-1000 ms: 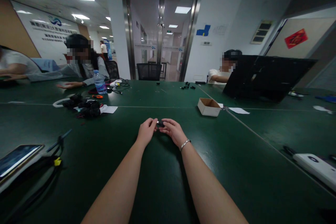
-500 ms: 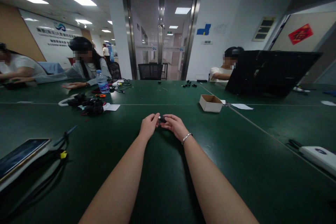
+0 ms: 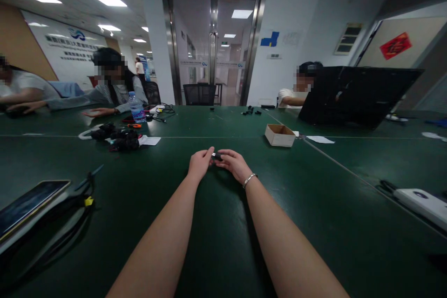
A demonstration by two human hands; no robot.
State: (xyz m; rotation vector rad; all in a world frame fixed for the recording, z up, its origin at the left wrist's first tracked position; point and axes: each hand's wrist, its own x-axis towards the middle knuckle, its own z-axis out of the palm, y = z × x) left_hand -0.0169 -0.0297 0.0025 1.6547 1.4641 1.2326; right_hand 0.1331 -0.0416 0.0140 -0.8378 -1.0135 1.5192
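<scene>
Just above the green table, my two hands meet over a small black piece with a silver end (image 3: 217, 156). My left hand (image 3: 200, 165) pinches the silver end between thumb and fingers. From the other side, my right hand (image 3: 233, 165) grips the black end, its fingers curled round it. A silver bracelet (image 3: 250, 180) circles my right wrist. The piece is too small and too covered by fingers for me to tell its kind.
An open cardboard box (image 3: 280, 136) stands ahead to the right. Left of my hands lie a bundle of black cables (image 3: 122, 138) and a phone (image 3: 33, 200). A water bottle (image 3: 136, 108) and a large black screen (image 3: 359, 95) stand farther off. Co-workers sit across the table.
The black piece lies slightly more level between my fingers, and a little more of its silver end shows. The whole view has shifted slightly; both hands keep their hold.
</scene>
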